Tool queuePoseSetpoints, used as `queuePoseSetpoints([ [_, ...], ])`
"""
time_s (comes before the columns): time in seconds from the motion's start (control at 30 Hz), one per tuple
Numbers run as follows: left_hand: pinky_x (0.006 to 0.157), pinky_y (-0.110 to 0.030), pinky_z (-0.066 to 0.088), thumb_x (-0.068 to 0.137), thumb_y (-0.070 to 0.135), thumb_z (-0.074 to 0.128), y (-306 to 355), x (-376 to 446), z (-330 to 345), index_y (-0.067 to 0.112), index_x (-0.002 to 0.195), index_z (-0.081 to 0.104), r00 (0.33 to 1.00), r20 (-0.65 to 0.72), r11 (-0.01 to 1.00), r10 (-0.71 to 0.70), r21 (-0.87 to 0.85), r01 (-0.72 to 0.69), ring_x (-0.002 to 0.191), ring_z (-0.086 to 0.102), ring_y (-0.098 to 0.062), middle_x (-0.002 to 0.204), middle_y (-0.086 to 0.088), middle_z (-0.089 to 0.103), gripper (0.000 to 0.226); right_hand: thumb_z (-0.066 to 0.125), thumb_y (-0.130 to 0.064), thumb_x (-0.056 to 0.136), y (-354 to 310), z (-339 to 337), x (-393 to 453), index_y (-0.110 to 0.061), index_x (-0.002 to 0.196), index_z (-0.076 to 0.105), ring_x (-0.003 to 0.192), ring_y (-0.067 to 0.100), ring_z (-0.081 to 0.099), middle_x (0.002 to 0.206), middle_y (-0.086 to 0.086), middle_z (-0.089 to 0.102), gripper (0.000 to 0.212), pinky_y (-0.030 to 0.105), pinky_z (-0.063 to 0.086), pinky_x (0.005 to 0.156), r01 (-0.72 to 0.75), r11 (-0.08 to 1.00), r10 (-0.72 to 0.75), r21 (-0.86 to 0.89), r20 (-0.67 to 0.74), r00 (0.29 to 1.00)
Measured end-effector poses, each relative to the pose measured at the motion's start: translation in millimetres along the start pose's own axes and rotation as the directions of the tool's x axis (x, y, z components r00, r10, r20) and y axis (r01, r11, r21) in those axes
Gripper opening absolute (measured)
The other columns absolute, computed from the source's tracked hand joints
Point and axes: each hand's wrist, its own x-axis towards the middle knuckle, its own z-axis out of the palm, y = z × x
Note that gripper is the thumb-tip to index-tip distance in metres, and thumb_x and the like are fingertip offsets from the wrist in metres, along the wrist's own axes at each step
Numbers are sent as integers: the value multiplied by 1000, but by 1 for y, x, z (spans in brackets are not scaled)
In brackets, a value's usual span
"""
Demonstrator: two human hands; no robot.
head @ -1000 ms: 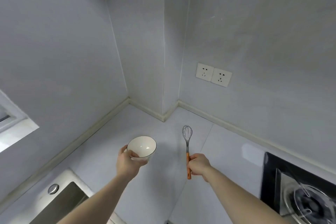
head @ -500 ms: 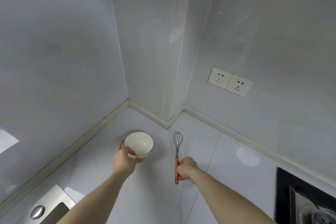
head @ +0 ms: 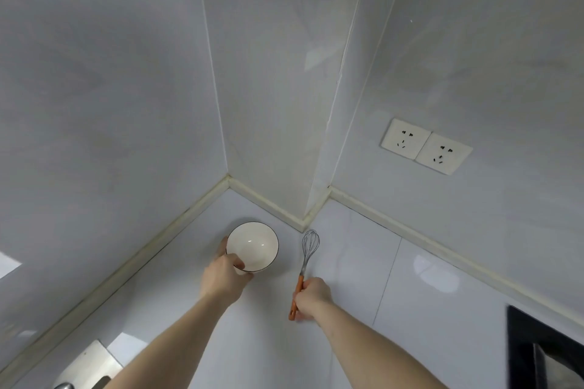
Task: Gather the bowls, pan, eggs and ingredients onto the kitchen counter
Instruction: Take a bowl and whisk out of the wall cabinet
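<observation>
A white bowl (head: 254,245) with a thin dark rim is low over or on the white counter (head: 354,265), near the wall corner. My left hand (head: 222,278) grips its near rim, thumb inside. My right hand (head: 311,297) is closed around the orange handle of a small wire whisk (head: 309,248), whose wire head points away toward the corner and lies close to the counter. Bowl and whisk are side by side, a hand's width apart. The bowl looks empty.
A raised cream strip (head: 268,202) runs along the counter's back edge below the tiled walls. Two wall sockets (head: 425,145) sit at the right. A black stove (head: 546,354) is at the lower right, a steel sink edge (head: 88,366) at the lower left.
Both hands have moved forward and down toward the corner, carrying the bowl and the whisk lower to the counter. My view has tilted up, so the stove and sink show less.
</observation>
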Motion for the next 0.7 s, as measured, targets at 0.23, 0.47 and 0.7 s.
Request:
queuePoseSetpoints([
  [0.23,69,-27,45,83,37,73,-5,0,8,29,116,61,998,15,998,65,-6,-65,103,67,-23,166,12,10,37,43,2,93,-10,17,-12,-14,98,56,80,26,55,93,3,53,21,28,48,35,-42,983,45,177,-16,999],
  [0.47,79,-29,50,82,13,58,-4,-11,-1,28,139,46,994,96,998,56,-6,-56,117,60,-24,168,5,1,60,55,-4,85,1,7,-23,-19,118,57,100,27,62,115,2,59,36,36,60,75,57,998,-55,-20,84,995],
  [0.7,105,-35,43,80,10,59,17,-78,-20,28,136,51,980,65,981,190,-60,-186,144,35,-26,167,1,16,59,61,-13,89,21,-46,-74,-19,151,40,131,21,53,150,1,49,65,22,46,101,295,917,-275,-267,108,955],
])
